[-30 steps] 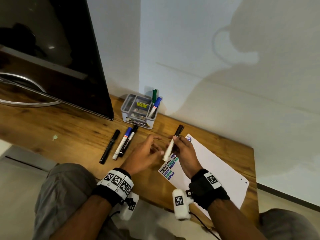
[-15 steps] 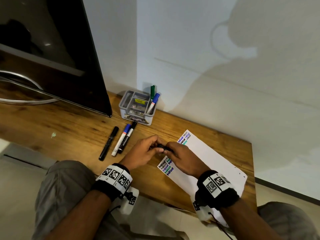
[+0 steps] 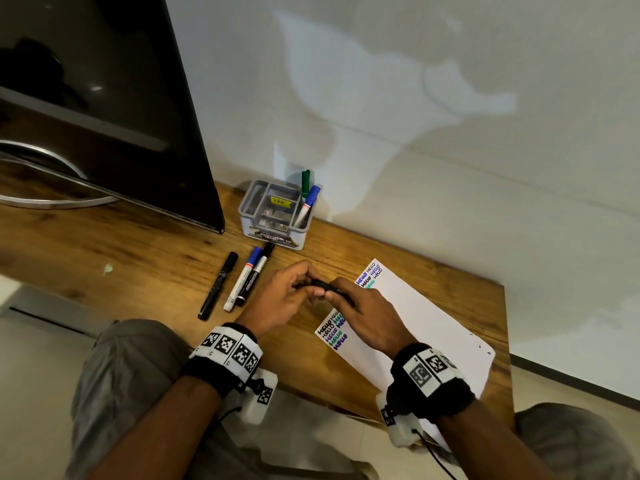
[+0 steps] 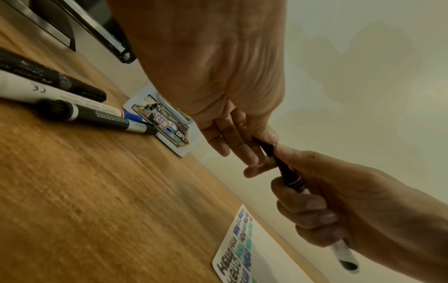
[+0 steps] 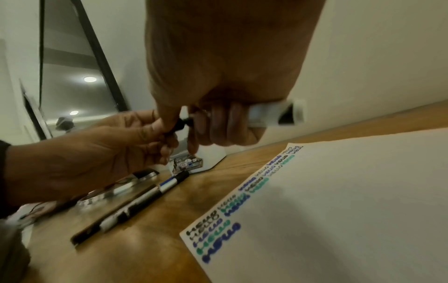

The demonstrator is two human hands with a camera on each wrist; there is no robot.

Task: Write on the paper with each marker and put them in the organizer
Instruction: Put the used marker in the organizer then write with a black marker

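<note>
A white marker with a black cap (image 3: 323, 285) is held level above the wooden table between both hands. My right hand (image 3: 334, 296) grips the white barrel (image 5: 269, 113), whose end sticks out behind the fist (image 4: 344, 256). My left hand (image 3: 308, 287) pinches the black cap end (image 4: 269, 151) with thumb and fingers. Under the right hand lies the white paper (image 3: 415, 327), with rows of "HELLO" in black, blue and green. The grey organizer (image 3: 277, 237) stands by the wall with a green marker (image 3: 305, 183) and a blue-capped marker (image 3: 309, 202) upright in its right compartment.
Three markers lie side by side on the table left of my hands: a black one (image 3: 219, 285), a white blue-capped one (image 3: 243, 278) and a black-capped one (image 3: 256, 271). A large dark screen (image 3: 121, 116) leans at the back left. The table's front edge is near my wrists.
A second ago my right hand held the marker upright while the left hand hovered open. The marker now lies level and the left hand has closed on its cap end.
</note>
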